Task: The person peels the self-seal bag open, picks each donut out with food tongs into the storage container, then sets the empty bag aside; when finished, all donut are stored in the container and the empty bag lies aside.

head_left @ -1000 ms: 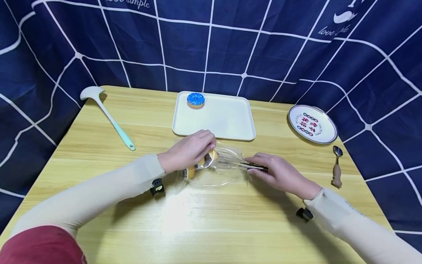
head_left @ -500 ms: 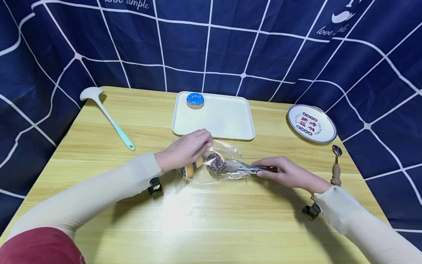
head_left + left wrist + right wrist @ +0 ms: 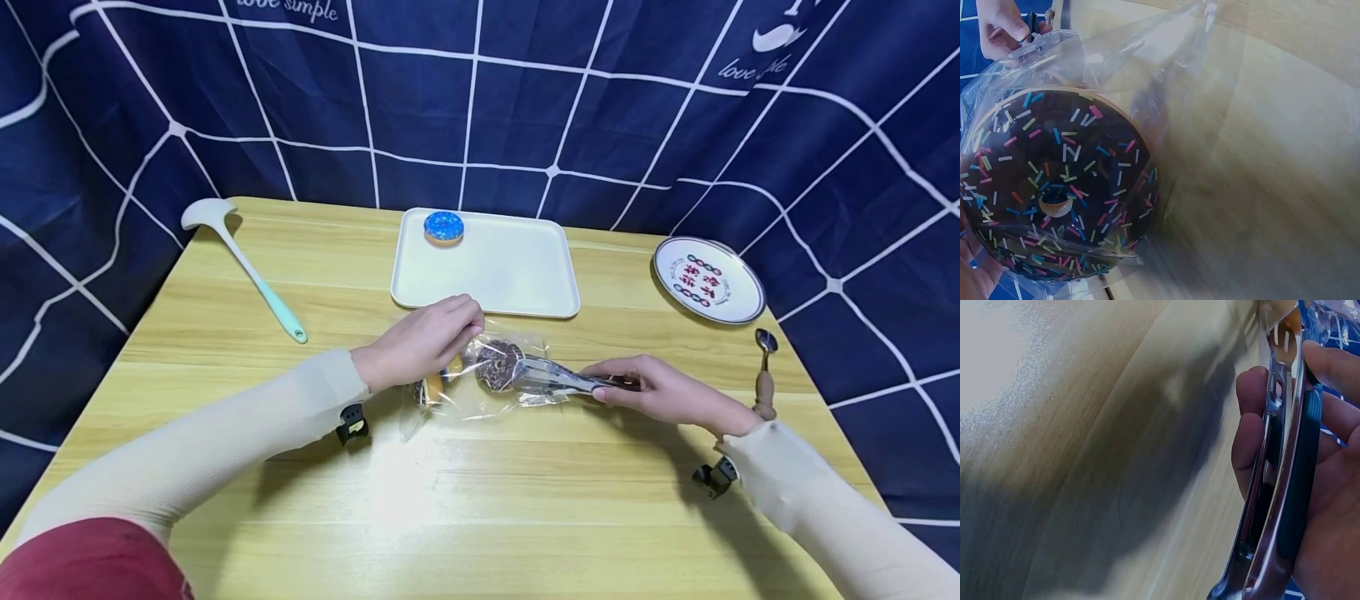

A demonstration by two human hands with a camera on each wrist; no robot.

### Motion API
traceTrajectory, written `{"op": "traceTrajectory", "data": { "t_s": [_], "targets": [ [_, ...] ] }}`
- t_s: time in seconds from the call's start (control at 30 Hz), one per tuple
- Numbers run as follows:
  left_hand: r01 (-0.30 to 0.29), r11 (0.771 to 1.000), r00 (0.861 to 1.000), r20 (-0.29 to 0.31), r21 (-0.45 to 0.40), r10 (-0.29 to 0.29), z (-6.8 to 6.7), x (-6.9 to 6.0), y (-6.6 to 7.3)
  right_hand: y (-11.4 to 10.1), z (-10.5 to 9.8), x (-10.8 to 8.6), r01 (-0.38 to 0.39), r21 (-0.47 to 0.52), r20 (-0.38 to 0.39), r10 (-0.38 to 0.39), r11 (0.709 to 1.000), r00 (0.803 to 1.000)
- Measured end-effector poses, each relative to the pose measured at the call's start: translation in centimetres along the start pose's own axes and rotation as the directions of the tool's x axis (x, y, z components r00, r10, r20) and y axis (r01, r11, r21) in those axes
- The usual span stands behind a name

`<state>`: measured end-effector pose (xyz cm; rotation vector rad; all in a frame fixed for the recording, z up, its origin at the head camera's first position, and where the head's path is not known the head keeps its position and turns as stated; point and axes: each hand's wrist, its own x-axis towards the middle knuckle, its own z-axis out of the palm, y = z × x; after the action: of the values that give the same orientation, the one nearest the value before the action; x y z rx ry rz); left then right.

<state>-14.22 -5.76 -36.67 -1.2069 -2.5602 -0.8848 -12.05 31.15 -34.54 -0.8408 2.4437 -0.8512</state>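
Observation:
In the head view, my left hand [image 3: 427,340] holds the edge of a clear plastic bag [image 3: 465,407], fingertips curled down onto it. Inside lie a doughnut with dark chocolate icing [image 3: 491,363] and others with tan sides, partly hidden under this hand. A large chocolate doughnut [image 3: 1094,159] with coloured sprinkles fills the left wrist view behind the film. My right hand [image 3: 667,395] grips metal tongs [image 3: 1294,487] by their dark handles. The tongs' head reaches into the bag's right end, beside the chocolate doughnut. Whether it pinches the doughnut I cannot tell.
Behind the bag lies a white tray [image 3: 517,271] bearing a blue-iced doughnut [image 3: 443,227]. A ladle [image 3: 251,271] rests at the left. On the right are a printed plate [image 3: 738,292] and a spoon [image 3: 765,379]. A dark blue curtain [image 3: 420,92] surrounds the wooden table [image 3: 465,517].
The right hand has turned and drawn slightly to the right with the tongs. A chocolate doughnut has come out from beside the left hand and now lies flatter. The left hand barely moved.

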Motion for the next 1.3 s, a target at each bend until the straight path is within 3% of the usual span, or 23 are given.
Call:
{"op": "traceTrajectory", "data": {
  "t_s": [0.33,0.63,1.07,1.2,1.3],
  "targets": [
    [0.011,1.0,1.0,0.021,-0.001,-0.011,-0.2,0.0,0.1,0.3,0.3,0.3,-0.061,0.064,-0.009,0.061,0.996,0.998],
    [0.011,1.0,1.0,0.025,0.005,-0.012,-0.2,-0.1,0.0,0.7,-0.3,0.0,-0.069,0.126,0.018,0.067,0.99,0.998],
    [-0.018,1.0,1.0,-0.017,0.007,0.018,0.0,0.0,-0.2,2.4,-5.2,-3.7,-0.107,0.164,0.03,0.103,0.981,0.994],
    [-0.002,1.0,1.0,-0.015,0.002,0.002,-0.1,-0.2,-0.1,3.3,-7.0,-4.6,-0.113,0.121,0.002,0.114,0.986,0.993],
    [0.005,1.0,1.0,-0.011,-0.001,-0.005,0.0,-0.3,0.0,3.9,-7.6,-4.4,-0.139,0.133,-0.062,0.148,0.981,0.987]
  ]
}}
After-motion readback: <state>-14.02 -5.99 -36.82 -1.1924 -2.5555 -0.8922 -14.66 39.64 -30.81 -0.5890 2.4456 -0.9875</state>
